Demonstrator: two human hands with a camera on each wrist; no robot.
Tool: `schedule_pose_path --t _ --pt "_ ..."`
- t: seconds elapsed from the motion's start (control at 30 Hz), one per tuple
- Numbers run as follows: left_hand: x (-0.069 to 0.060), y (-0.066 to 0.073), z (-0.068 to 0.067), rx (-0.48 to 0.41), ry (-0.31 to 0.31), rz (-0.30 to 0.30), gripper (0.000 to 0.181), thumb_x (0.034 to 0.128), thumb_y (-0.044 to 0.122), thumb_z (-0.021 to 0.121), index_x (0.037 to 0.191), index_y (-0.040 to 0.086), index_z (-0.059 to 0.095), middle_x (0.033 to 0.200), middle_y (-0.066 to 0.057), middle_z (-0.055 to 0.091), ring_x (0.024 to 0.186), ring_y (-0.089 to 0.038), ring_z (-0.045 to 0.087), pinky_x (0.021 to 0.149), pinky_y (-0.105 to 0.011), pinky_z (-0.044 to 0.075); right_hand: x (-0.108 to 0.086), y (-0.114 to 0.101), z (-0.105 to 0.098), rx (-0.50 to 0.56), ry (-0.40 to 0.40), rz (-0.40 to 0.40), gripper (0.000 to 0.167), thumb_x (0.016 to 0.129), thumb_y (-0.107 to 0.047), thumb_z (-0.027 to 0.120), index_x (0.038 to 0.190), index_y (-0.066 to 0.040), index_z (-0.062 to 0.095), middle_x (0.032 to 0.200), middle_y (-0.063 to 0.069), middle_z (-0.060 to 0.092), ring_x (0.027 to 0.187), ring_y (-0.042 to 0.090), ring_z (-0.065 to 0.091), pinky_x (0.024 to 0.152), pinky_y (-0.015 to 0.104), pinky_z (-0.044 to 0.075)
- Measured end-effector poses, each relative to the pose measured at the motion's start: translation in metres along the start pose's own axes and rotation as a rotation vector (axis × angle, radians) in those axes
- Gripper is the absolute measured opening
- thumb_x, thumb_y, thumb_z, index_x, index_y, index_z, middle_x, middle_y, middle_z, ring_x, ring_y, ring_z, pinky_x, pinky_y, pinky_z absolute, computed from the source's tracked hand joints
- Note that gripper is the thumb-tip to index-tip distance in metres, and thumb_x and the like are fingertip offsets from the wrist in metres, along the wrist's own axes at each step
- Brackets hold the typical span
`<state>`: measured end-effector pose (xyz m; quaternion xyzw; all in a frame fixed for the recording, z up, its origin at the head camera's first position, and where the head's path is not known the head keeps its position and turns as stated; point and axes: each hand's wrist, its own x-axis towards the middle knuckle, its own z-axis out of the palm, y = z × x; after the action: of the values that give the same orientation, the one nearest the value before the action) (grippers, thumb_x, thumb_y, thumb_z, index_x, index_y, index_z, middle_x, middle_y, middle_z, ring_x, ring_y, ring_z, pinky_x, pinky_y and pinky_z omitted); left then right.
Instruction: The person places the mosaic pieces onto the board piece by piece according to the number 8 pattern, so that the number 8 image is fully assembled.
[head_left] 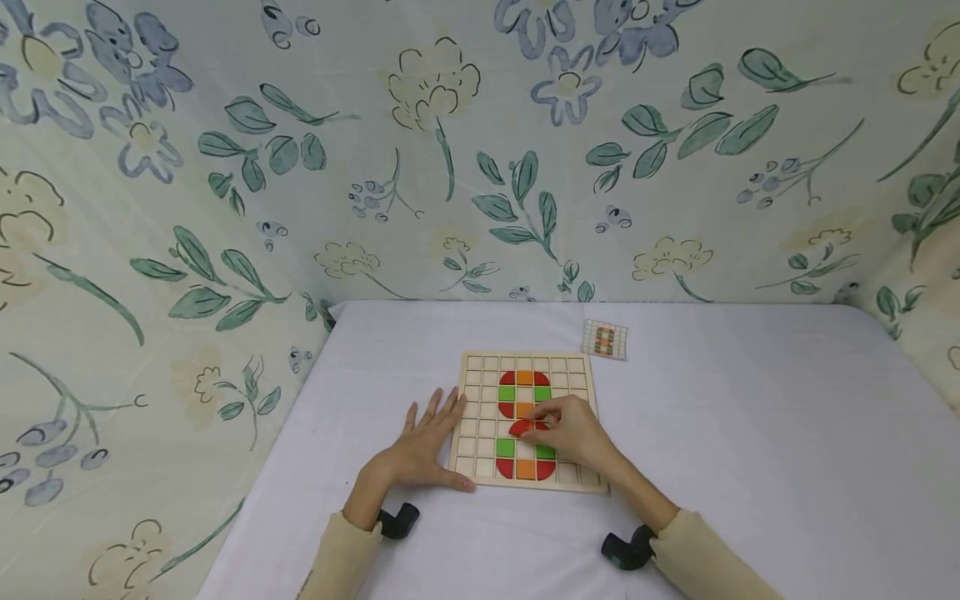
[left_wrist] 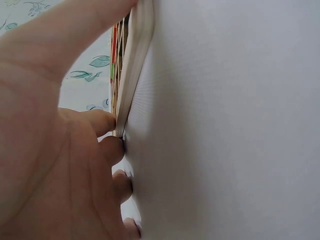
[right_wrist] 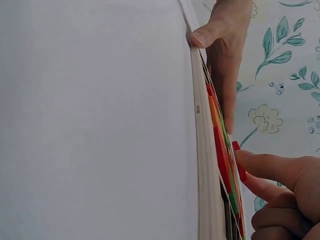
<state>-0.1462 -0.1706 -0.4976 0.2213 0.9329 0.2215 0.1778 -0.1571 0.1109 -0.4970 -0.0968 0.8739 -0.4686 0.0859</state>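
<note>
A square wooden grid board (head_left: 468, 427) lies on the white table, bearing red, orange and green tiles in its middle columns. My left hand (head_left: 423, 450) rests along its left side with fingers spread, the thumb at the near left corner. In the left wrist view the fingers of that hand (left_wrist: 50, 155) touch the board's edge (left_wrist: 137, 60). Between thumb and finger, my right hand (head_left: 576, 431) pinches a red tile (head_left: 519, 428) with a rounded corner, above the board's middle rows. The right wrist view shows this red tile (right_wrist: 243, 172) tilted up at the board's surface.
A small card (head_left: 617, 342) printed with a coloured grid pattern lies beyond the board's far right corner. The white tablecloth (head_left: 750, 417) extends to both sides, and a floral cloth (head_left: 465, 250) hangs behind. Black wrist mounts (head_left: 401, 521) sit by both cuffs.
</note>
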Motion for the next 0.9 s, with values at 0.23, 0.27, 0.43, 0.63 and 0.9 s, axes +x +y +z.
schedule_pose_path --t 0.23,0.27,0.43,0.63,0.9 --pt "0.000 0.001 -0.001 0.010 -0.005 -0.006 0.137 0.0705 0.064 0.088 0.168 0.012 0.006 0.177 -0.007 0.000 0.163 -0.034 -0.011 0.127 -0.067 -0.007 0.003 -0.004 0.007 -0.017 -0.004 0.036 0.021 0.079 -0.017 0.091 0.097 -0.014 0.082 0.055 -0.003 0.037 0.051 0.012 0.035 0.047 0.020 0.025" --pt "0.001 0.001 -0.001 0.011 -0.006 -0.007 0.137 0.0705 0.064 0.088 0.168 0.012 0.006 0.177 -0.007 0.000 0.163 -0.034 -0.010 0.127 -0.067 -0.007 0.003 -0.004 0.008 -0.014 -0.003 0.035 0.020 0.079 -0.016 0.091 0.097 -0.014 0.082 0.054 -0.003 0.037 0.051 0.012 0.034 0.047 0.020 0.025" --pt "0.000 0.001 -0.001 0.008 -0.011 -0.006 0.137 0.0708 0.064 0.087 0.168 0.012 0.006 0.176 -0.008 0.000 0.163 -0.035 -0.011 0.127 -0.067 -0.007 0.003 -0.004 0.009 0.003 -0.001 0.018 0.019 0.080 -0.015 0.090 0.098 -0.014 0.083 0.054 -0.003 0.037 0.050 0.011 0.034 0.047 0.020 0.023" --pt "0.000 0.001 -0.002 0.002 -0.010 -0.008 0.136 0.0711 0.063 0.088 0.168 0.012 0.006 0.176 -0.007 0.000 0.163 -0.035 -0.011 0.127 -0.067 -0.008 0.006 -0.005 0.013 0.007 -0.019 -0.014 0.019 0.082 -0.016 0.088 0.100 -0.011 0.082 0.055 -0.004 0.039 0.050 0.009 0.034 0.047 0.018 0.023" --pt "0.000 0.000 -0.001 0.015 -0.009 -0.011 0.137 0.0708 0.064 0.088 0.168 0.012 0.006 0.176 -0.007 -0.001 0.163 -0.034 -0.010 0.127 -0.067 -0.007 0.006 -0.003 0.016 0.027 -0.021 -0.005 0.016 0.083 -0.015 0.088 0.098 -0.014 0.083 0.054 -0.004 0.039 0.050 0.010 0.035 0.046 0.018 0.023"
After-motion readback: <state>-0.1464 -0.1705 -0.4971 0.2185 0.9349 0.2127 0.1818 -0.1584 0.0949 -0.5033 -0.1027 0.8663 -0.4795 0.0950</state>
